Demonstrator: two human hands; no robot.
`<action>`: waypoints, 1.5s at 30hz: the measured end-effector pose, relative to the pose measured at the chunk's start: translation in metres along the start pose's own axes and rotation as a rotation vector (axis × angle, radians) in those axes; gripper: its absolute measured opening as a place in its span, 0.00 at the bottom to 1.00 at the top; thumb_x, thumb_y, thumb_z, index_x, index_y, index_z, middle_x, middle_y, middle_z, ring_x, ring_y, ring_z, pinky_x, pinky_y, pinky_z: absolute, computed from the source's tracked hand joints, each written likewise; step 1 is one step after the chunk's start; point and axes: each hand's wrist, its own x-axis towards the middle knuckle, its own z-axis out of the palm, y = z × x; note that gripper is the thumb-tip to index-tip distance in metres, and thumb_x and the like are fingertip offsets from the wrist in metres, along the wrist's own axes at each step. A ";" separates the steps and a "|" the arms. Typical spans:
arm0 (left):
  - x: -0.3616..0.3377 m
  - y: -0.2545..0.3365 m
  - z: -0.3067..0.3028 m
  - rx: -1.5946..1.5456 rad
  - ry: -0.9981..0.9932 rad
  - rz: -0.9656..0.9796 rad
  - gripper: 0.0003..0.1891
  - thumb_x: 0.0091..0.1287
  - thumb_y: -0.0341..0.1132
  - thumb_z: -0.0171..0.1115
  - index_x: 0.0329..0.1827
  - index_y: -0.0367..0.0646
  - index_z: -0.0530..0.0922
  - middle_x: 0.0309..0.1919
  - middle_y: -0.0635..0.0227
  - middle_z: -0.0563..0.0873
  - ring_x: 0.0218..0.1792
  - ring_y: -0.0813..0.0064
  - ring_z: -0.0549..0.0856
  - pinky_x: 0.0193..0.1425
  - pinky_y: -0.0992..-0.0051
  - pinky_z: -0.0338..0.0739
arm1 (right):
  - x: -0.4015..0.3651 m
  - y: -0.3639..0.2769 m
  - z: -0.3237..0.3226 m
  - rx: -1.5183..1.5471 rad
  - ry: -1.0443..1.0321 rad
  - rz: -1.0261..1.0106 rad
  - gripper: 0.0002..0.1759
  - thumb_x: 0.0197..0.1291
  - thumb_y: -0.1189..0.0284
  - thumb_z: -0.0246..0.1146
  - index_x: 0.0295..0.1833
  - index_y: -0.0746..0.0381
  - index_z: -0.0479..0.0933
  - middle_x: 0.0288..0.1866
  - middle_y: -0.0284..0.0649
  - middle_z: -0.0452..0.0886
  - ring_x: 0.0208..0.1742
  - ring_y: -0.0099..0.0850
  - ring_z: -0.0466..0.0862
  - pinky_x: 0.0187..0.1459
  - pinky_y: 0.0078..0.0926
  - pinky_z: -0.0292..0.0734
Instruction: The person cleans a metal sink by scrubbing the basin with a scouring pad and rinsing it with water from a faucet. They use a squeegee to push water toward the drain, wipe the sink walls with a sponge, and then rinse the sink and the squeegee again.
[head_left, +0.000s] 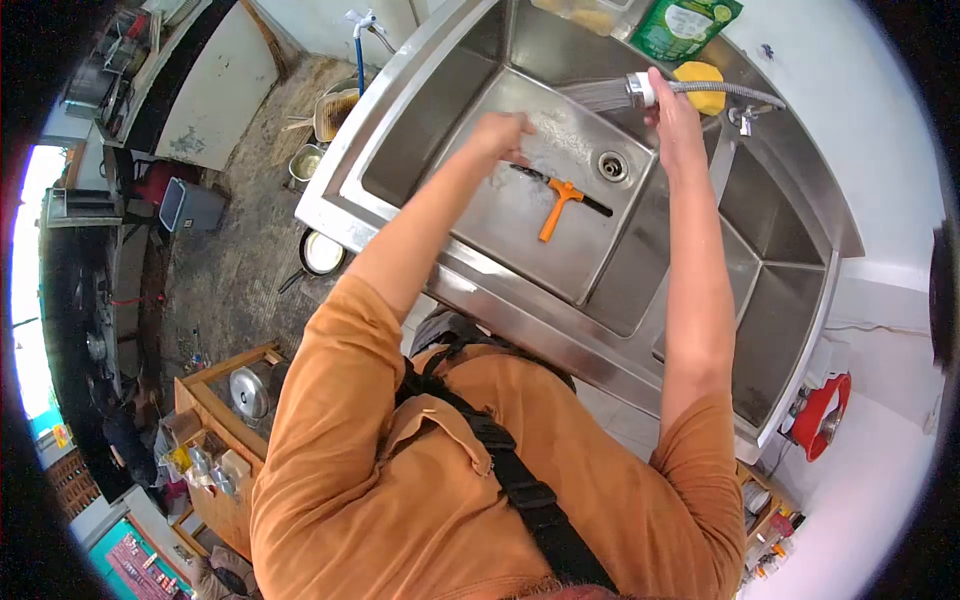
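My right hand (672, 122) grips the spray head (640, 90) at the end of a metal hose (735, 89). Water fans out from it leftward into the steel sink (520, 235). Over the basin floor is my left hand (500, 138), with its fingers loosely bent and apart and nothing visible in them. Just below that hand, an orange squeegee (566, 190) with a black blade lies flat on the basin floor, its handle pointing toward me. Beside it is the round drain (612, 166).
Behind the spray head sits a yellow sponge-like piece (702, 88). A green pouch (685, 28) and a clear container (590, 14) stand on the back ledge. A second basin (775, 345) is at right. Pans, including a white-bottomed one (322, 252), rest on the floor at left.
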 end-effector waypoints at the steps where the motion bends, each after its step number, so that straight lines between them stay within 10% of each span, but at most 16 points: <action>1: -0.002 0.000 -0.010 0.043 0.059 -0.028 0.21 0.79 0.49 0.55 0.43 0.37 0.83 0.26 0.66 0.82 0.30 0.72 0.85 0.41 0.64 0.90 | -0.006 -0.001 0.002 0.005 0.004 0.004 0.22 0.65 0.49 0.70 0.42 0.59 0.82 0.35 0.29 0.81 0.35 0.20 0.77 0.37 0.20 0.70; 5: -0.013 -0.018 -0.006 -0.022 0.091 -0.074 0.25 0.79 0.52 0.53 0.47 0.35 0.84 0.27 0.62 0.85 0.29 0.70 0.87 0.41 0.60 0.88 | -0.041 -0.002 -0.007 -0.023 -0.011 0.071 0.20 0.65 0.52 0.70 0.43 0.59 0.81 0.37 0.30 0.82 0.36 0.22 0.80 0.41 0.25 0.78; 8: -0.003 -0.050 0.030 0.083 -0.094 -0.116 0.24 0.81 0.52 0.50 0.52 0.36 0.81 0.47 0.57 0.87 0.44 0.64 0.90 0.45 0.57 0.90 | -0.065 -0.002 -0.029 -0.120 0.031 0.085 0.20 0.65 0.54 0.68 0.43 0.62 0.81 0.37 0.33 0.83 0.36 0.23 0.80 0.40 0.26 0.78; 21: -0.027 -0.096 0.169 0.605 -0.756 -0.033 0.19 0.77 0.43 0.57 0.54 0.33 0.80 0.41 0.57 0.89 0.36 0.65 0.92 0.34 0.67 0.89 | -0.102 0.042 -0.110 -0.595 0.161 0.049 0.24 0.62 0.56 0.65 0.48 0.68 0.81 0.34 0.45 0.86 0.37 0.35 0.86 0.44 0.33 0.79; 45: 0.020 -0.082 0.078 0.769 -0.367 -0.008 0.21 0.76 0.49 0.57 0.52 0.38 0.81 0.42 0.62 0.89 0.39 0.71 0.90 0.39 0.70 0.85 | -0.044 0.085 -0.080 -0.836 0.395 -0.377 0.26 0.66 0.57 0.71 0.52 0.68 0.73 0.49 0.54 0.81 0.50 0.51 0.84 0.53 0.45 0.78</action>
